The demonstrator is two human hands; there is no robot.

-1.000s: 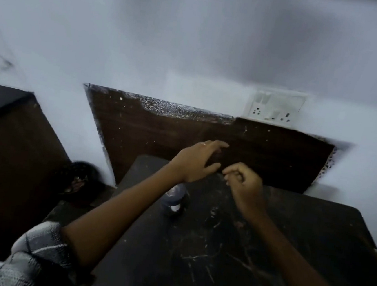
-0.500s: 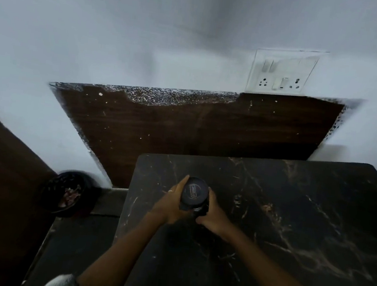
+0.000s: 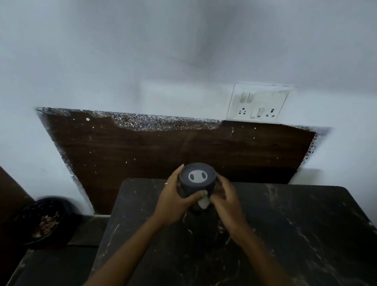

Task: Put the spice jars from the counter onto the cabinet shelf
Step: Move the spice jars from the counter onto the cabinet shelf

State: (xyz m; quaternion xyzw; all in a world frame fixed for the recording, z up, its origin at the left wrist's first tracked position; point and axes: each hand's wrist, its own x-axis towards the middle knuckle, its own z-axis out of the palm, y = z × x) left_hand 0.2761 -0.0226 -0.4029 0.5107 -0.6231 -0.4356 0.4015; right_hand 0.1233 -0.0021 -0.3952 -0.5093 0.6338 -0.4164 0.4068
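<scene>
We see both hands on one spice jar above the far edge of the dark marble desk | left hand curled round its side — thumb across the front | right hand gripping the other side | dark bowl well left | socket plate on the wall

A pale wall fills the upper view, dimly lit. A dark wood panel lies along its base, its top edge speckled white, with a switch plate (two sockets) just above. In front sits a black marble counter. A dark bowl rests lower left.
</scene>
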